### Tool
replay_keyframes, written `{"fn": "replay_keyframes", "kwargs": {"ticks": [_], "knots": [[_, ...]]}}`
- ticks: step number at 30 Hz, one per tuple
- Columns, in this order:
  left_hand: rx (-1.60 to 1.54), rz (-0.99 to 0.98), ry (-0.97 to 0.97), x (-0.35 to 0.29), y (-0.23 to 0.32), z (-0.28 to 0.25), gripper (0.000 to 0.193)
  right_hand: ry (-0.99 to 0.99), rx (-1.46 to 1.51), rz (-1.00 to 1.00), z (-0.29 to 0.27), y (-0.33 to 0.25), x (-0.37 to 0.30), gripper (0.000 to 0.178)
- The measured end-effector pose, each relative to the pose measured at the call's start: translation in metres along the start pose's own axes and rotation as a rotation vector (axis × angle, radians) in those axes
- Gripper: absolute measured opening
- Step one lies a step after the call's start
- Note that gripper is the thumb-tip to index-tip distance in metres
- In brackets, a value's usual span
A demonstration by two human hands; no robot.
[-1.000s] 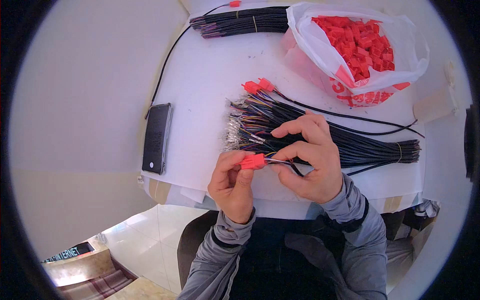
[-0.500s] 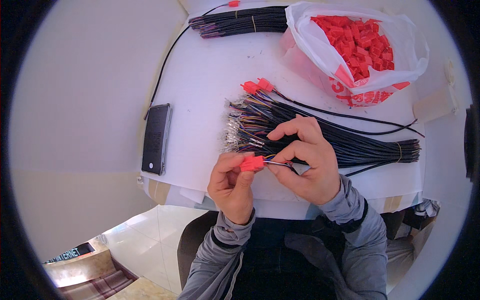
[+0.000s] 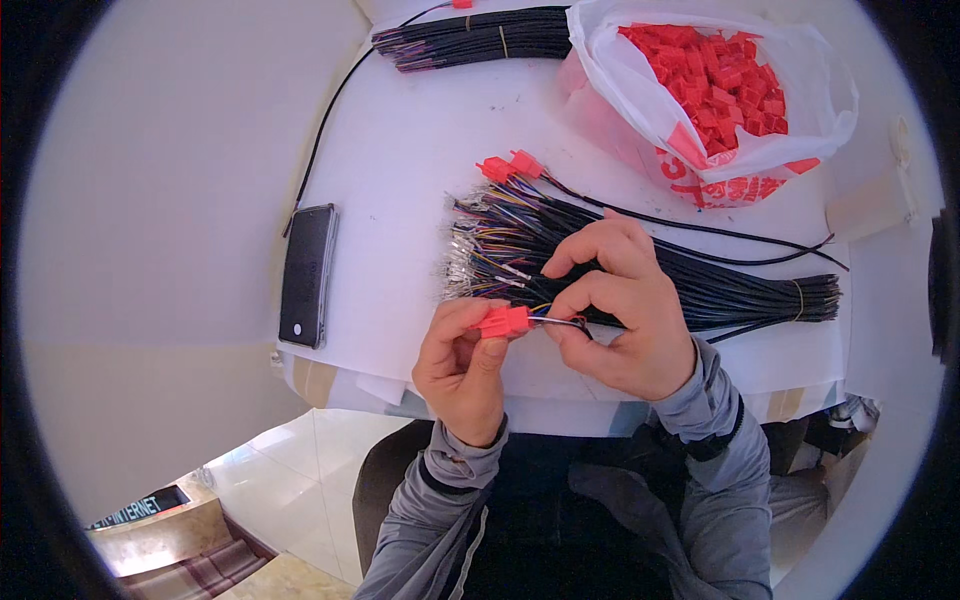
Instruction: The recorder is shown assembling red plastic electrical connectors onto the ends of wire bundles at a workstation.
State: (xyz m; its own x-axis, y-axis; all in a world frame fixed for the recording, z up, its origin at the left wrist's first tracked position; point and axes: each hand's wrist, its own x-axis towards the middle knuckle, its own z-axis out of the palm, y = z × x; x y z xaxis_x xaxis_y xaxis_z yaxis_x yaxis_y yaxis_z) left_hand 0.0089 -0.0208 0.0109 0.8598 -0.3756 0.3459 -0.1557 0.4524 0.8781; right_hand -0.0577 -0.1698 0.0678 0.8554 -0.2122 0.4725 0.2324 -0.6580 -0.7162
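A red plastic connector housing (image 3: 504, 322) is pinched between the thumb and fingers of my left hand (image 3: 462, 365). Thin coloured wires (image 3: 545, 320) run out of its right end. My right hand (image 3: 625, 320) closes its thumb and index finger on these wires, a short way from the housing, while its other fingers curl above. Behind my hands lies a bundle of black cables (image 3: 700, 280), its left ends fanned into coloured wires with metal terminals (image 3: 465, 250). Two red connectors (image 3: 510, 166) on cables rest along the bundle's far side.
A white plastic bag (image 3: 610, 110) full of red connector housings (image 3: 710, 85) stands at the far right. Another black cable bundle (image 3: 480, 40) lies at the back. On the left are a phone (image 3: 309, 275) and a single black cable (image 3: 322, 140). The white table's (image 3: 400, 200) front edge is near me.
My right hand has shifted slightly right, and more wire shows between its fingertips and the housing. My left hand keeps its hold on the housing.
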Motion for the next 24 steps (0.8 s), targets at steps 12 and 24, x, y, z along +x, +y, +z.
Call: {"fn": "replay_keyframes", "kwargs": {"ticks": [12,24], "knots": [[-0.026,0.002,0.004,0.0001,-0.0004,-0.0027,0.027,-0.01,0.151,-0.017,0.0086,0.0063,-0.0016,0.013],[0.077,0.012,-0.035,-0.0004,0.0022,-0.0045,0.022,-0.023,0.136,-0.026,0.0094,0.0067,-0.0033,0.016]]}}
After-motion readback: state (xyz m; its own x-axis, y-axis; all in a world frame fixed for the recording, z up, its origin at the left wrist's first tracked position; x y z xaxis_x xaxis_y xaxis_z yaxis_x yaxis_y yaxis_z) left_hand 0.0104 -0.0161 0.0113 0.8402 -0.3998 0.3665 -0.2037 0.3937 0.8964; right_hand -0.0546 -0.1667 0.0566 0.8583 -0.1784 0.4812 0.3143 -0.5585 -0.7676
